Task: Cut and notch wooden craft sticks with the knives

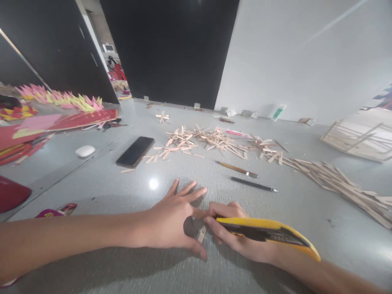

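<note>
My right hand (232, 228) is closed around a yellow and black utility knife (269, 230), its blade end pointing left and hidden by my fingers. Flat on the grey table lies my left hand (176, 216) with its fingers spread. Between my left thumb and index finger, a small pale wooden piece (202, 234) with a dark mark rests on the tabletop. My left index fingertip meets the fingers of my right hand. Beyond the hands are a black pen (254, 184) and a wood-coloured pen-like tool (240, 170).
Cut wooden slivers (211, 141) are heaped across the middle, and long wooden strips (339, 183) lie at the right. A phone (135, 152) and a white case (85, 151) sit to the left, near pink and yellow paper pieces (61, 98). A wooden frame (361, 141) stands far right.
</note>
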Motion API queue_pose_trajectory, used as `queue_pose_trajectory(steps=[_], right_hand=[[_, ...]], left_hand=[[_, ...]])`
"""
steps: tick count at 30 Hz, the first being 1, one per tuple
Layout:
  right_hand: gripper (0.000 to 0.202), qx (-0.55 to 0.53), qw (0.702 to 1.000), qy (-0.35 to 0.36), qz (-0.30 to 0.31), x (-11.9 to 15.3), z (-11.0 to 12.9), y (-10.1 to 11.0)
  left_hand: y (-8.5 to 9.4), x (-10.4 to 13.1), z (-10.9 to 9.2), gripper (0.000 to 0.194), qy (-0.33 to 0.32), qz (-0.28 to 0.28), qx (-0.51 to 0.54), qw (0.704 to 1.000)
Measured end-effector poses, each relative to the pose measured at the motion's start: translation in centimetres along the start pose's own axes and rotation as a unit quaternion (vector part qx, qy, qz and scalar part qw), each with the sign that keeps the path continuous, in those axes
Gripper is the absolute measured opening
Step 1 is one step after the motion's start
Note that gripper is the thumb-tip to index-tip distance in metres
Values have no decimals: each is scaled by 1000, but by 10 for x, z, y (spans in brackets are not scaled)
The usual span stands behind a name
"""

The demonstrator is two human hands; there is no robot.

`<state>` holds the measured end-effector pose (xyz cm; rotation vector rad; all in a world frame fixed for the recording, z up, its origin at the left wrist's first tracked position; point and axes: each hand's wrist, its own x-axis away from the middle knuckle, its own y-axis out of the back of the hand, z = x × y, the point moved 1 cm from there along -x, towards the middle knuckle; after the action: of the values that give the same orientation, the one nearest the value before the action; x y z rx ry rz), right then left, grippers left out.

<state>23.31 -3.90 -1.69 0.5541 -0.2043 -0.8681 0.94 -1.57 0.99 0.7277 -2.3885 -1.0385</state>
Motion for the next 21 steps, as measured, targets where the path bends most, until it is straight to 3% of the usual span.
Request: queue_pose_trajectory(steps=[21], right_hand=[[42, 15, 999, -46, 18, -1, 6, 5]], left_hand=[[2, -1, -1, 74, 0, 3, -11, 1000]])
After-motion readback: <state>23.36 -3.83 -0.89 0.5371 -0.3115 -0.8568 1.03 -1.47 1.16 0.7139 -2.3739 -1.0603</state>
